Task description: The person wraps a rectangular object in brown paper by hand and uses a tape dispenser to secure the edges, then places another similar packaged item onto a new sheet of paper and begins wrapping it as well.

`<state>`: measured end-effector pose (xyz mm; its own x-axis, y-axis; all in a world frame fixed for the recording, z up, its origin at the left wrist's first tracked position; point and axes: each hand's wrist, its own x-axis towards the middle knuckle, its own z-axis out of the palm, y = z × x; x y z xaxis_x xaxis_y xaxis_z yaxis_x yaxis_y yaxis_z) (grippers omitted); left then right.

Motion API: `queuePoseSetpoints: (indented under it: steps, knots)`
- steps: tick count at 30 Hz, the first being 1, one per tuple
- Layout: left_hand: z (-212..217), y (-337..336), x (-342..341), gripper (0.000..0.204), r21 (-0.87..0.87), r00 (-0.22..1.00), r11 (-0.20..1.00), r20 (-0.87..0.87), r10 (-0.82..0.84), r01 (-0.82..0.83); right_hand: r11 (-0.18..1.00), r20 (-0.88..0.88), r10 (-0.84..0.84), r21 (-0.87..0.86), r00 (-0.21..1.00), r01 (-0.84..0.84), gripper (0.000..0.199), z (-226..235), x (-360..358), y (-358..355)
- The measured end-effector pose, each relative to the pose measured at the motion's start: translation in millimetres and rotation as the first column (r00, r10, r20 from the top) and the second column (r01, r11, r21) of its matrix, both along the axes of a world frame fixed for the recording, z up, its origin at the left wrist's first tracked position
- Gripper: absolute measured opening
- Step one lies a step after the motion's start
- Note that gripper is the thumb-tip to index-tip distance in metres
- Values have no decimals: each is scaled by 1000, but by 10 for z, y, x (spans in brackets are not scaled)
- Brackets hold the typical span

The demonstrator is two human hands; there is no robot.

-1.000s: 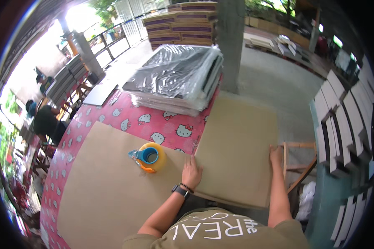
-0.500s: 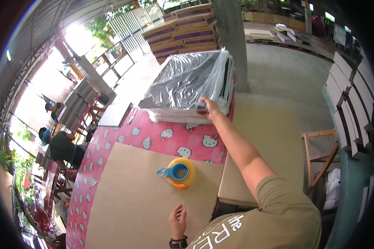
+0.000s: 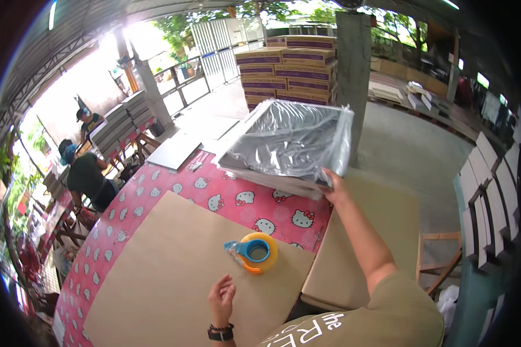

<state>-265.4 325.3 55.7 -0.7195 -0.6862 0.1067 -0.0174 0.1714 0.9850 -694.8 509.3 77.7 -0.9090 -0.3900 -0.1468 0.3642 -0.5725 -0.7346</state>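
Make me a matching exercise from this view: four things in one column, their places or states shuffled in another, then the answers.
1. Bare right hand
2. Bare left hand
3. Blue-and-orange plastic tape dispenser
4. Brown cardboard boxes

A. On the flat brown sheet
B. Left of the grey concrete pillar
C. At a corner of the plastic-wrapped dark rectangular stack
D. Empty, fingers bent

Pairs: 1-C, 2-D, 3-A, 4-B

Right hand [image 3: 334, 188] gripping plastic-wrapped stack [image 3: 286, 139], left hand [image 3: 220, 299] near 1 tape dispenser [image 3: 248, 247]
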Motion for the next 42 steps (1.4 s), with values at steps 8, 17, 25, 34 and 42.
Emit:
queuePoseSetpoints:
  steps: [8,17,25,34,42]
  knots:
    - [465,-528,-1203,47,24,970,990,-204,-132,140,996,128,-35,87,991,24,29,-228,1495,2060]
    - [-252,129,-3022,72,346,870,889,283,-403,300,810,37,-113,582,993,71,33,-658,2894,3523]
    - [-62,112,-2813,42,370,892,878,215,-397,302,-75,110,498,994,860,-83,57,-268,1775,3771]
    - [119,267,-2466,65,-38,987,988,55,-151,153,746,-201,327,655,923,-122,63,-948,195,2597]
    - [1279,294,-600,59,84,965,996,-262,-11,35,817,-576,263,560,774,140,66,858,1190,1731]
